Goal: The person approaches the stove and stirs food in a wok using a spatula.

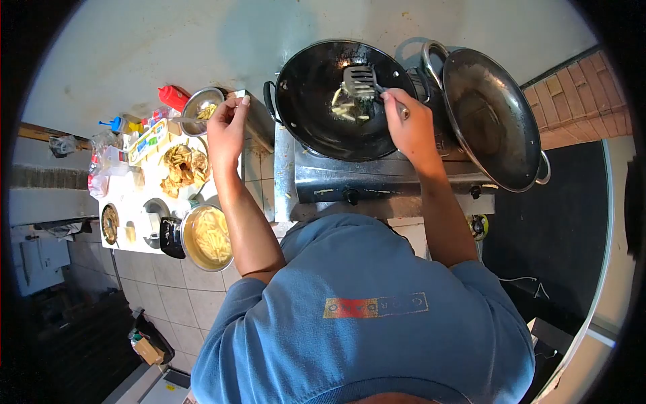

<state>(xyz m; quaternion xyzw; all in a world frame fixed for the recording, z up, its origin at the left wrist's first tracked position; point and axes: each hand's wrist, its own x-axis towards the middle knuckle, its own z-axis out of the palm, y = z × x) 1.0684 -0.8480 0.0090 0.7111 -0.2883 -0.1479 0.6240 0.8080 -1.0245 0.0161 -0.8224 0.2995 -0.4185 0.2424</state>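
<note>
My right hand is wrapped around the handle of a slotted spatula. The spatula's head is inside a black wok, just above a few pale potato strips in oil. To the left of the wok, my left hand is closed with thumb and fingers together. A slim metallic handle sticks out from it toward the left; its far end and kind are unclear. Behind that handle is a metal bowl with fried strips in it.
The wok stands on a gas stove; a second large pan leans at its right. On the left table are browned fried pieces, a red bottle and a plastic tub. A pot of potato strips stands by its near edge.
</note>
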